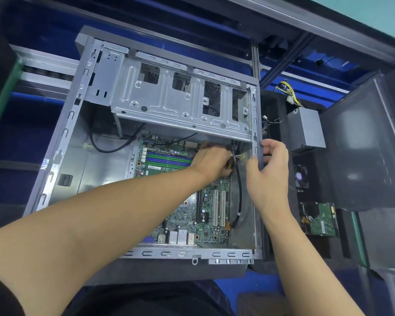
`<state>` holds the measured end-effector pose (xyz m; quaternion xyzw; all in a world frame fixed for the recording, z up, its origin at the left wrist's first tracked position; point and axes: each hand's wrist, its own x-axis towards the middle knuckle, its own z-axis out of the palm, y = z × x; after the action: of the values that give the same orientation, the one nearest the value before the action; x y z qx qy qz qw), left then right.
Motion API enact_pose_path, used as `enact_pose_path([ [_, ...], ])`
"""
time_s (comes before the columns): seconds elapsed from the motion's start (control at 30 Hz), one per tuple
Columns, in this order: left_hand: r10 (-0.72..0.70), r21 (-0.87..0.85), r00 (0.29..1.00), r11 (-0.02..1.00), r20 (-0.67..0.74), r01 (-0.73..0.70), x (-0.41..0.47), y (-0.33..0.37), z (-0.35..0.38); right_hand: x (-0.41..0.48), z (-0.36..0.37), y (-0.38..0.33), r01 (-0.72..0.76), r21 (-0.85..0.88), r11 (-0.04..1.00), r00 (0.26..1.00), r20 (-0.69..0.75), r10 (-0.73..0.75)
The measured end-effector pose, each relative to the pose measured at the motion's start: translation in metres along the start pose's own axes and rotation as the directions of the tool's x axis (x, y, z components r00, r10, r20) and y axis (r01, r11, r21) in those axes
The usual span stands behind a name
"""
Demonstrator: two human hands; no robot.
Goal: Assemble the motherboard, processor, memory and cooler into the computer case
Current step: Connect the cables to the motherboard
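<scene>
Currently, the computer case lies on its side, open face up, with the motherboard seated flat on its floor, partly beneath the drive cage. My left hand reaches in over the board's right edge, fingers curled round the black cable, which runs down along that edge. My right hand grasps the case's side rail, fingers hooked over it and thumb on the inner face. Outside the rail, to the right, sit the power supply and a hard drive.

Motherboard in case; power supply right, outside.
</scene>
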<state>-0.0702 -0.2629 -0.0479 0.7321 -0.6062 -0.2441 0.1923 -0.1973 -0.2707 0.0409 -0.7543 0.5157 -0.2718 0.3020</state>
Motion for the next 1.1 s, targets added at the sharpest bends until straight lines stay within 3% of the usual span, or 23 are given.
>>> enact_pose_path([
  [0.1, -0.005, -0.070, 0.999, 0.998, 0.044, 0.008, 0.0014, -0.0027, -0.0025, -0.0005, -0.0005, -0.0007, -0.009, 0.001, 1.000, 1.000, 0.007, 0.009],
  [0.4, 0.012, -0.046, 0.991, 0.999, 0.135, -0.006, 0.0033, -0.0051, -0.0040, -0.0010, -0.0008, -0.0010, 0.003, -0.006, 1.000, 1.000, 0.006, -0.003],
  [0.6, 0.073, 0.085, 0.995, 0.993, 0.061, -0.078, 0.0025, -0.0046, -0.0002, -0.0005, -0.0005, 0.0000, 0.015, -0.009, 1.000, 1.000, -0.001, -0.015],
  [1.1, 0.093, 0.088, 0.993, 0.991, 0.073, -0.099, 0.0041, -0.0067, 0.0028, 0.0009, 0.0004, 0.0037, 0.017, -0.003, 1.000, 1.000, 0.003, -0.017],
])
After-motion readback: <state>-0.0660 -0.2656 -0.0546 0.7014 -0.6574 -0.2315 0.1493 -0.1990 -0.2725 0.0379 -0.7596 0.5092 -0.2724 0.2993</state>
